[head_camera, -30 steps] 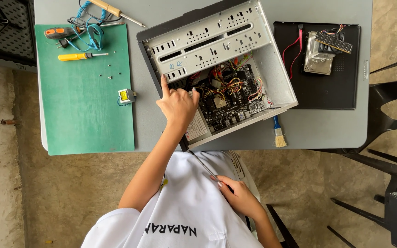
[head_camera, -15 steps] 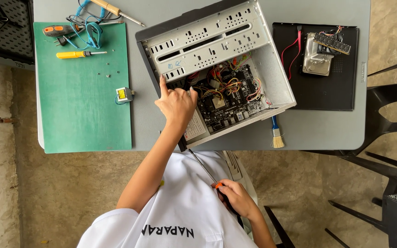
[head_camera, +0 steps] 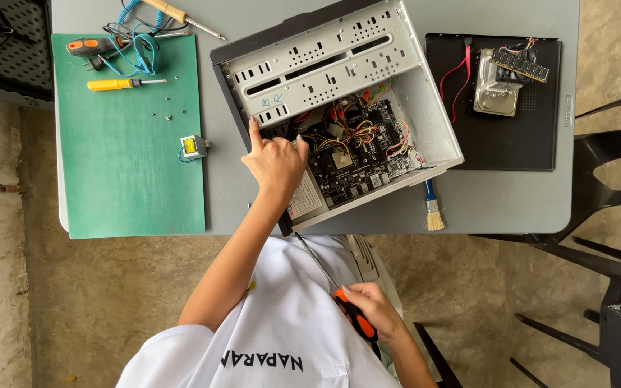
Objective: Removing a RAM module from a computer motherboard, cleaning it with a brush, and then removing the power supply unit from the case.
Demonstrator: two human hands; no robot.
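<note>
Two hands busy: left hand rests inside the open computer case on the grey table, index finger extended, other fingers curled. Right hand grips a long orange-handled screwdriver near the lap, shaft angled up toward the case. Paintbrush lies just beside the case.

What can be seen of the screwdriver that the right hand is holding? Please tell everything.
The screwdriver has a thick orange and black handle, plastic or rubber by its look, and a long thin metal shaft. The right hand grips the handle low in the picture, in front of the white shirt. The shaft slants up and to the left toward the near corner of the open computer case; its tip is too thin to make out.
</note>
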